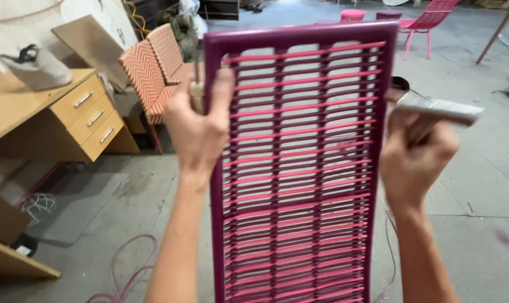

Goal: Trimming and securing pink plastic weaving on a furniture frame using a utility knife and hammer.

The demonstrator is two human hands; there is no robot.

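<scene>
The woven chair panel (296,168) stands upright before the person; the left hand (197,132) is closed on its maroon frame and a small tool; the right hand (417,151) clutches a grey flat tool (439,108); steadying the frame firmly seems wise.

Bare floor (479,185) lies open beyond the right fingers (403,120); the woven frame (299,168) blocks between both hands, its slots probably too narrow for fingers.
</scene>
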